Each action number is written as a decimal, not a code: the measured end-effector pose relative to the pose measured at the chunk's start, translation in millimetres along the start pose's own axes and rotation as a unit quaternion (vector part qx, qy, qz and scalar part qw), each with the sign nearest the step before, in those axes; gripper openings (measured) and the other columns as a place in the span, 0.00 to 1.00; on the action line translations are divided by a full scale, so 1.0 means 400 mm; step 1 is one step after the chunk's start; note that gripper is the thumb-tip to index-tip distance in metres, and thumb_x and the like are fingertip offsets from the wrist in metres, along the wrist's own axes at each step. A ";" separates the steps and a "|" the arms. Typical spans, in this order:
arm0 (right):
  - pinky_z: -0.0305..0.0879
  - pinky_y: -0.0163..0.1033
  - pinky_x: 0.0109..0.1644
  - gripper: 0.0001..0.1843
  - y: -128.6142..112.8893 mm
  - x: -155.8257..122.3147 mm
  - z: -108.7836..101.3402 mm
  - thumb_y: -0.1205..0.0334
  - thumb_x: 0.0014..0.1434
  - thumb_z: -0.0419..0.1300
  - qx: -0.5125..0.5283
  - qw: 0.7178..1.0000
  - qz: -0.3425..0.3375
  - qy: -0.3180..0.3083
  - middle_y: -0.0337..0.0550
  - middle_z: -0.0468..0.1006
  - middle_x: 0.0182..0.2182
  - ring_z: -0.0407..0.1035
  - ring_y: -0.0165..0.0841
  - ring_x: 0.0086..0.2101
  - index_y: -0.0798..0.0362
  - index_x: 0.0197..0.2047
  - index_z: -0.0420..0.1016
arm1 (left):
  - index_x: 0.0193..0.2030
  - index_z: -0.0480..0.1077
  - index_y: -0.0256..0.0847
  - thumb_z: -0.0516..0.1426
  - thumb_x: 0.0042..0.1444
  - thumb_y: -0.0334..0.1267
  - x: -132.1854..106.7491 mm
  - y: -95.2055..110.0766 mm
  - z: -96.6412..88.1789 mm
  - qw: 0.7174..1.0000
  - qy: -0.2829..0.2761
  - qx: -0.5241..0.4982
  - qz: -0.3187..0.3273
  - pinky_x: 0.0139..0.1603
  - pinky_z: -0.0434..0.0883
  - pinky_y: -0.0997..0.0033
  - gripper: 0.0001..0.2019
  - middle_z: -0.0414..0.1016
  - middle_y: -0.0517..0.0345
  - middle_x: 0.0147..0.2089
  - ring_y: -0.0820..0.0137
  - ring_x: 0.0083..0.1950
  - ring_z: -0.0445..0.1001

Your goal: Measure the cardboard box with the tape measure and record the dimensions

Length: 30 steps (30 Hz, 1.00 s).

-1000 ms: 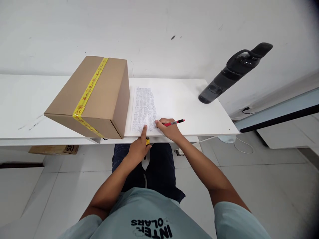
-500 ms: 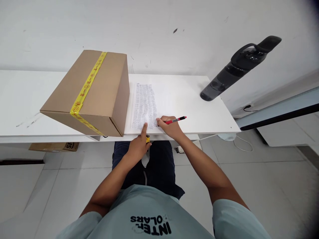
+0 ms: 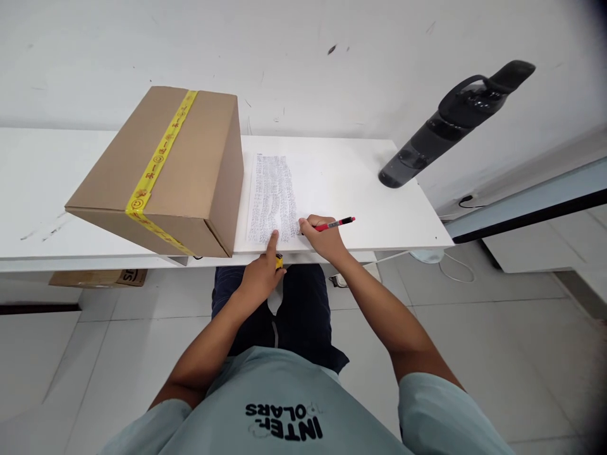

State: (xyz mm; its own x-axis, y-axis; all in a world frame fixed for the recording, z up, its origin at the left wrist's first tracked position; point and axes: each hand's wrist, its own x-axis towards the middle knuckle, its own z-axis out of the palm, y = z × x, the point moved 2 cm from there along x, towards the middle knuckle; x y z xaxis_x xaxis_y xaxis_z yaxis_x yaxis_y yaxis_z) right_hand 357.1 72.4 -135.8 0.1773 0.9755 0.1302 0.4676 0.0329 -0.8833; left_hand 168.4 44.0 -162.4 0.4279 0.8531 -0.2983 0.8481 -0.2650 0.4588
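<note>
A sheet of paper (image 3: 271, 189) covered in dense rows of handwriting lies on the white desk. My left hand (image 3: 260, 278) is at the desk's front edge, its index finger stretched out onto the lower part of the sheet and its thumb apart. Beside that finger shows a small yellow and black object (image 3: 279, 261); whether the hand touches it I cannot tell. In a writing grip, my right hand (image 3: 325, 239) is closed on a red pen (image 3: 332, 224) with a black upper end. The pen's tip is hidden by the fingers, near the sheet's lower right.
Left of the paper stands a closed cardboard box (image 3: 184, 158) with yellow tape. A dark water bottle (image 3: 436, 142) stands upright near the right end of the desk (image 3: 346, 177). The wall runs behind. Below are another carton (image 3: 97, 278) and a cable (image 3: 462, 275).
The whole view has shifted slightly. My right hand stays on the pen near the paper, and my left index finger remains on the sheet.
</note>
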 end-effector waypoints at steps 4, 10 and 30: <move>0.55 0.40 0.29 0.26 -0.004 -0.001 -0.001 0.46 0.62 0.61 0.004 1.000 -0.003 -0.010 0.36 0.65 0.17 0.60 0.32 0.24 0.49 0.18 0.64 | 0.79 0.22 0.43 0.60 0.66 0.41 0.000 0.001 0.000 1.000 -0.005 0.008 -0.004 0.48 0.71 0.64 0.51 0.78 0.39 0.57 0.56 0.52 0.81; 0.54 0.40 0.29 0.25 -0.006 0.000 -0.003 0.46 0.62 0.61 0.005 1.000 -0.002 -0.005 0.35 0.63 0.17 0.59 0.31 0.24 0.49 0.19 0.65 | 0.78 0.21 0.44 0.60 0.66 0.41 0.003 -0.004 0.005 1.000 0.004 0.008 0.004 0.47 0.71 0.65 0.51 0.78 0.40 0.57 0.57 0.51 0.81; 0.52 0.39 0.28 0.26 -0.003 -0.004 0.001 0.47 0.62 0.60 0.013 1.000 -0.005 0.017 0.34 0.58 0.17 0.55 0.30 0.23 0.48 0.18 0.59 | 0.79 0.24 0.43 0.60 0.66 0.41 0.001 -0.004 0.002 1.000 -0.001 0.009 0.002 0.46 0.71 0.66 0.51 0.78 0.41 0.54 0.58 0.49 0.81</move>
State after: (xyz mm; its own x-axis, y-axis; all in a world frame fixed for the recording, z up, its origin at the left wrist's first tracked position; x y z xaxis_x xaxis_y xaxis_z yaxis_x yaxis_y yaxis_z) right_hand 355.7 70.7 -135.1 0.2024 0.9672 0.1533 0.4471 0.0480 -0.8932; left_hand 167.2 44.4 -163.8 0.4328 0.8509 -0.2978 0.8515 -0.2774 0.4449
